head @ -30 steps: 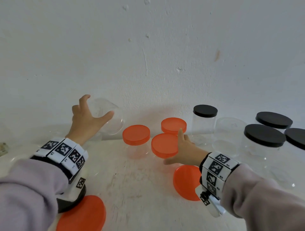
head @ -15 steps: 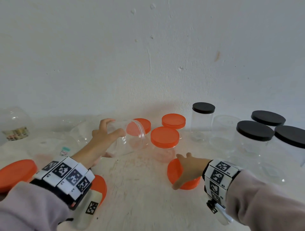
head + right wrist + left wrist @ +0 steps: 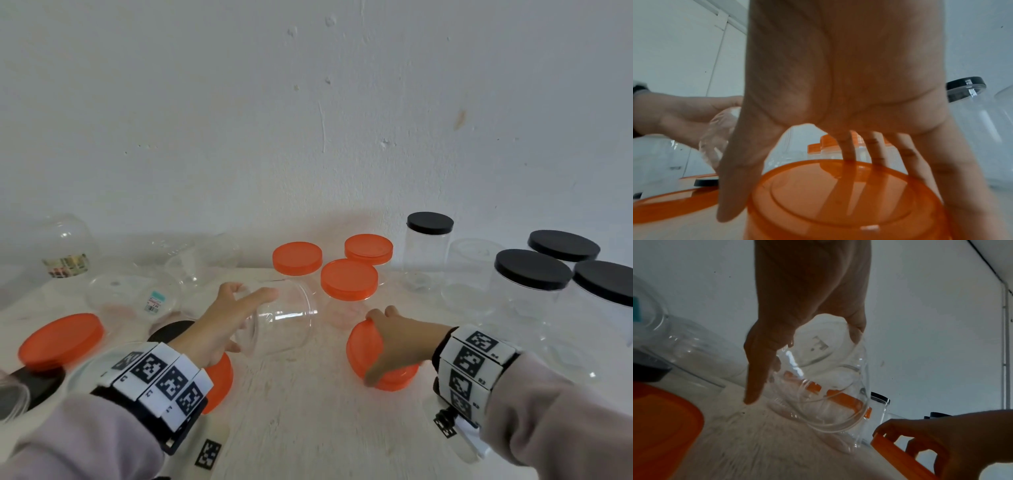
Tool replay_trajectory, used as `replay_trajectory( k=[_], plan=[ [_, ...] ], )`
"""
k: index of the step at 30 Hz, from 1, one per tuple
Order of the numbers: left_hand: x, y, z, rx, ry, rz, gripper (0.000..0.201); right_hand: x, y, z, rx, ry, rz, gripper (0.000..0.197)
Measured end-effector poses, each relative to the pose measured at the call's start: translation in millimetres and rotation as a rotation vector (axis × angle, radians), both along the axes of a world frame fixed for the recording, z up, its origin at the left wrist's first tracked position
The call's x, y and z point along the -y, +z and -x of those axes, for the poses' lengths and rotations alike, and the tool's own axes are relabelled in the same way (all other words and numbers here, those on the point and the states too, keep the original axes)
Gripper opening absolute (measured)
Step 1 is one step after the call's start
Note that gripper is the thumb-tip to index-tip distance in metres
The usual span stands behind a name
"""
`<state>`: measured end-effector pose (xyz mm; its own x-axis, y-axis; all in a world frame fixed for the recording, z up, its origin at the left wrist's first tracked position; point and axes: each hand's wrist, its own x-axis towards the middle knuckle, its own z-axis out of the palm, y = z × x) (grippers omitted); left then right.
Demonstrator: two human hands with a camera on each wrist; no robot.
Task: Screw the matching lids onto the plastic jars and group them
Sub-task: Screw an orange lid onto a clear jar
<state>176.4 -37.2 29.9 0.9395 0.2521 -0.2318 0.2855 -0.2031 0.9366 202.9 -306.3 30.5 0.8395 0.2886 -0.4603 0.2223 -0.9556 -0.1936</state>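
Fingers (image 3: 255,297) and thumb of the left hand (image 3: 219,322) curl round a clear lidless jar (image 3: 284,318), held tilted on its side above the table (image 3: 308,428), mouth facing the right hand (image 3: 394,339). Raised characters on the jar base show in the left wrist view but cannot be read. Right-hand fingers (image 3: 846,151) and thumb grip an orange lid (image 3: 363,353), tipped up on edge, just beside the jar mouth. Behind them stand three orange-lidded jars (image 3: 349,281); to the right, black-lidded jars (image 3: 532,270). At the left lie loose orange lids (image 3: 60,337) and clear jars with small printed labels (image 3: 156,301), text illegible. Bare tabletop lies between the forearms, toward the near edge.
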Motion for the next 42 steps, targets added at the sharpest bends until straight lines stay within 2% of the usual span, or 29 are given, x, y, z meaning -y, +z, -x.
replay_trajectory(
  k=[4, 13, 18, 20, 23, 28, 33, 38, 42],
  plan=[
    [0, -2, 6, 0.019, -0.075, 0.008, 0.074, 1, 7, -3, 0.02, -0.015, -0.119, 0.115],
    [14, -6, 23, -0.129, -0.064, 0.151, 0.097, 7, 28, -9, 0.016, -0.062, -0.346, 0.108],
    [26, -10, 26, -0.107, -0.154, 0.053, 0.086, 6, 36, -7, 0.022, -0.065, -0.416, 0.103],
    [31, -11, 27, -0.045, -0.181, -0.075, 0.082, 6, 39, -6, 0.038, -0.064, -0.43, 0.103],
    [37, -9, 31, -0.001, -0.227, -0.159, 0.061, 6, 44, -5, 0.057, -0.065, -0.451, 0.103],
    [44, -17, 37, 0.043, -0.295, -0.181, 0.082, 5, 50, -2, 0.063, -0.049, -0.465, 0.103],
    [46, -23, 41, -0.005, -0.401, -0.217, 0.079, 0, 54, 1, 0.069, -0.021, -0.455, 0.1],
    [40, -23, 41, -0.029, -0.471, -0.217, 0.089, -5, 58, 6, 0.069, 0.033, -0.406, 0.101],
    [38, -21, 42, -0.026, -0.574, -0.259, 0.081, -12, 61, 10, 0.059, 0.089, -0.352, 0.103]
  ],
)
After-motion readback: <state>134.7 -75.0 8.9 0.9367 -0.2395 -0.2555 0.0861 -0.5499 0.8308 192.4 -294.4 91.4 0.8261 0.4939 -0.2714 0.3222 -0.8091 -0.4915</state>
